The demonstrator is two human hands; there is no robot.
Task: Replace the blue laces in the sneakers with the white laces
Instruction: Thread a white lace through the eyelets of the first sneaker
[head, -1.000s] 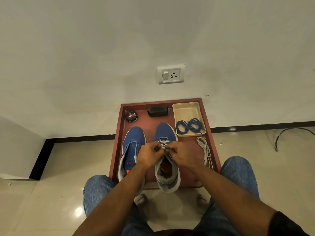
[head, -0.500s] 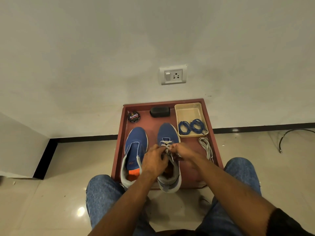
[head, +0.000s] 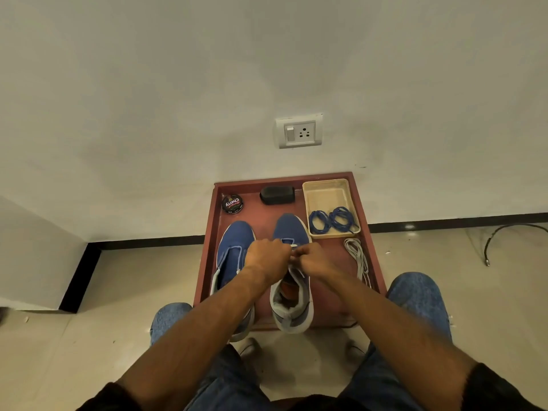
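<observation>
Two blue sneakers stand side by side on a red-brown tray (head: 374,241). The left sneaker (head: 234,244) has no lace. Over the lacing area of the right sneaker (head: 289,226) my left hand (head: 267,256) and my right hand (head: 315,258) meet, each pinching part of a white lace (head: 293,246); most of that lace is hidden under my fingers. A second white lace (head: 357,255) lies loose on the tray to the right. Two coiled blue laces (head: 332,219) sit in a beige tray (head: 327,191).
A round shoe-polish tin (head: 232,204) and a black brush (head: 277,194) lie at the tray's back. The tray sits on a tiled floor against a white wall with a socket (head: 299,132). A black cable (head: 504,232) lies right. My knees flank the tray.
My left hand has moved up from the sneaker's opening to the lacing area, meeting my right hand. Both hands now cover the white lace crossings seen half a second ago.
</observation>
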